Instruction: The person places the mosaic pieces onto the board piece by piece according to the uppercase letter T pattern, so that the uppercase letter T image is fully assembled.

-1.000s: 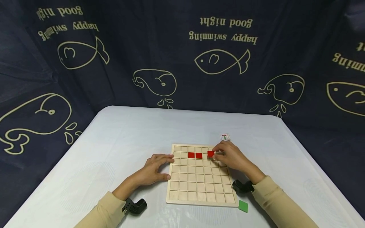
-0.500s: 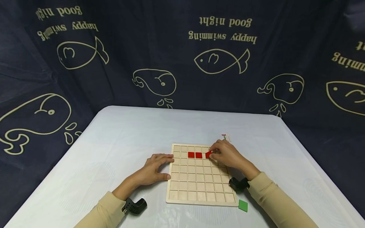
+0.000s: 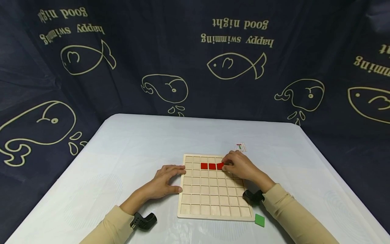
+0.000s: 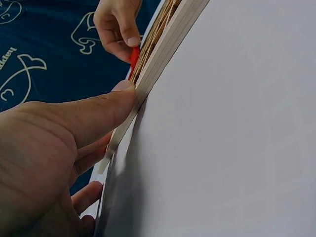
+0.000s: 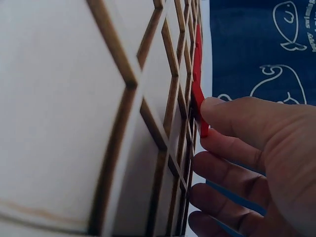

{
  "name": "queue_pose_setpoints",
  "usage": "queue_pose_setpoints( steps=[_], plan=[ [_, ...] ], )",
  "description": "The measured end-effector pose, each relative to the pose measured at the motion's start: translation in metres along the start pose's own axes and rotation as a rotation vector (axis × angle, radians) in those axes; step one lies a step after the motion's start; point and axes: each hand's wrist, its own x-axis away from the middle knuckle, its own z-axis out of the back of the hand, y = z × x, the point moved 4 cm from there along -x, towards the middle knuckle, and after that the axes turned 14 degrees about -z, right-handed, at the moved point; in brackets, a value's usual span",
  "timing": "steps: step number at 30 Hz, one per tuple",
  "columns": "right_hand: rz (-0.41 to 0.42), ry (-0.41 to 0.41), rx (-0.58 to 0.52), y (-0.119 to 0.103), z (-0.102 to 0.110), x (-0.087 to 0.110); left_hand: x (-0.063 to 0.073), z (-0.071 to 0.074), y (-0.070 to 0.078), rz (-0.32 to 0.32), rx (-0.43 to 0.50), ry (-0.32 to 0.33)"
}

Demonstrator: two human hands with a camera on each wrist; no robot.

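A wooden grid board [image 3: 209,200] lies on the white table. Two red square tiles [image 3: 204,166] sit side by side in its second row from the far edge. Just right of them, my right hand [image 3: 242,166] pinches a third red tile [image 5: 198,98] between thumb and fingers. The right wrist view shows this tile tilted, with its far end low at the board and its near end raised. My left hand [image 3: 166,181] rests against the board's left edge, fingers spread; in the left wrist view its thumb [image 4: 106,108] touches the wooden side.
A green square tile [image 3: 259,220] lies on the table by the board's near right corner. Beyond the far right corner is a small card [image 3: 240,147] printed with a grid and a red and green pattern. A dark fish-print cloth [image 3: 195,61] hangs behind the table.
My right hand has moved left with the red tile, bringing it from a gap away to right beside the other two. The left hand and the board have stayed put.
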Motion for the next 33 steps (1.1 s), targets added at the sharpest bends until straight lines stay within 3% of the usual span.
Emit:
queue_pose_setpoints(
  steps=[21, 33],
  plan=[
    [0.02, 0.004, 0.032, -0.0006, -0.0032, 0.0003, 0.001, -0.0012, -0.0021, -0.012, -0.003, 0.004],
    [0.001, 0.011, -0.014, 0.0018, -0.0001, 0.0021, 0.0004, -0.0008, -0.001, -0.003, -0.005, 0.001]
  ],
)
